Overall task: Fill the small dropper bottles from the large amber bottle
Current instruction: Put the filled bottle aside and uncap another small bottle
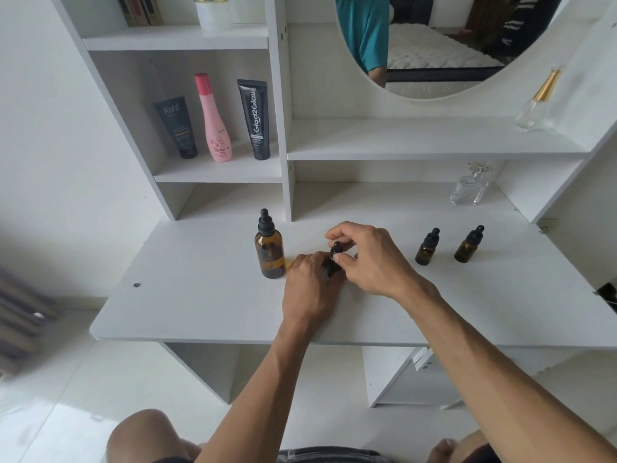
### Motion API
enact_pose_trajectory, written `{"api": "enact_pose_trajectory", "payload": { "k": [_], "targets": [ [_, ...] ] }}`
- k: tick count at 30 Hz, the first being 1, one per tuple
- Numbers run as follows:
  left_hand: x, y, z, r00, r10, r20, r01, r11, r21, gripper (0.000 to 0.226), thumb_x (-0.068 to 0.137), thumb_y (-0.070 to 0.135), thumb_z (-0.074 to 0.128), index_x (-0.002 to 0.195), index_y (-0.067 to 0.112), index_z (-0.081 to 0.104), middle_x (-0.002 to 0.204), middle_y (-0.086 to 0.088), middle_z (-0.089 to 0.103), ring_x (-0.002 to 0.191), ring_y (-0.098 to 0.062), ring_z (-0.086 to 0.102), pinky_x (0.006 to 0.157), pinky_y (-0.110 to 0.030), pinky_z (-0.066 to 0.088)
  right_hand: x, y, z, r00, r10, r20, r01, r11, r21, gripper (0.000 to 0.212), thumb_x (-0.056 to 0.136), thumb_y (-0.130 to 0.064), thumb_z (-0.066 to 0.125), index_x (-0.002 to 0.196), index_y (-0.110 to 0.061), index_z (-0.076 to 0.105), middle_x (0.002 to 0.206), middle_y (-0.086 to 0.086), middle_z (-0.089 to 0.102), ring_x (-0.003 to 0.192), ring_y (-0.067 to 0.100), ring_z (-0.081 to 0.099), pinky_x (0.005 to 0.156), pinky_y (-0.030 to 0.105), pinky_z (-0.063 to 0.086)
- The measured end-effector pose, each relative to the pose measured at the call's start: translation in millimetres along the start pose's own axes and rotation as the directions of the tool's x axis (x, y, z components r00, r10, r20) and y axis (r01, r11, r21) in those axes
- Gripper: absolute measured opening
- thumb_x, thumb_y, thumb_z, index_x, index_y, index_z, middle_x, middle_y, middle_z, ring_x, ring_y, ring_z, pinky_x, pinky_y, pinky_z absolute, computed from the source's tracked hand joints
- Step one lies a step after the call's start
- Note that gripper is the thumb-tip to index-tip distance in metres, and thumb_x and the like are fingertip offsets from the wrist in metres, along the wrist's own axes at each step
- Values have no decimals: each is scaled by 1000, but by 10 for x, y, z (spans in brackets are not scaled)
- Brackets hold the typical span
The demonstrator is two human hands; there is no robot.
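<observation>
White vanity desk (187, 305) beneath shelves (217, 172) and oval mirror (434, 45).

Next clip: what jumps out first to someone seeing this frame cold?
Both hands meet at the middle of the white desk: the left hand holds a small dropper bottle while the right hand pinches its black cap. The large amber bottle stands capped just left of them, and two more small bottles stand capped to the right.
</observation>
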State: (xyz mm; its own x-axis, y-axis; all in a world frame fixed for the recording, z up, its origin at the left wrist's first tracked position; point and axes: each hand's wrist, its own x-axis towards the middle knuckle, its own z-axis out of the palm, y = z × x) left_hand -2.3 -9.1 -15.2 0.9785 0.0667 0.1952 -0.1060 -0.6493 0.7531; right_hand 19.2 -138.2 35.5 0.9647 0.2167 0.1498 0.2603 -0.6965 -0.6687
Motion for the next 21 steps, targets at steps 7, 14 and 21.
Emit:
{"api": "enact_pose_trajectory", "payload": {
  "k": [7,14,21],
  "targets": [
    [9,-29,29,1000,2,2,-2,1000,-1,23,90,32,70,94,10,68,94,-8,69,94,-25,56,73,-38,45,0,-19,-28,1000,1,13,-1,1000,-23,37,88,-8,70,123,-19,65,110,-2,69,100,8,63,74,6,43],
    [16,-44,38,1000,4,-3,-4,1000,-3,24,90,32,70,96,9,68,96,-9,69,94,-26,57,73,-38,45,13,-46,-25,1000,-15,0,15,996,-87,35,86,-20,75,120,-19,66,107,1,69,103,16,63,93,29,51],
    [30,-67,54,1000,-1,-2,1,1000,3,22,90,33,71,94,12,67,94,-6,69,93,-24,56,69,-36,40,30,-54,-45,1000,-22,12,23,996,-88,27,89,-17,71,115,-21,68,101,-1,71,95,16,65,89,32,53]
  ]
}}
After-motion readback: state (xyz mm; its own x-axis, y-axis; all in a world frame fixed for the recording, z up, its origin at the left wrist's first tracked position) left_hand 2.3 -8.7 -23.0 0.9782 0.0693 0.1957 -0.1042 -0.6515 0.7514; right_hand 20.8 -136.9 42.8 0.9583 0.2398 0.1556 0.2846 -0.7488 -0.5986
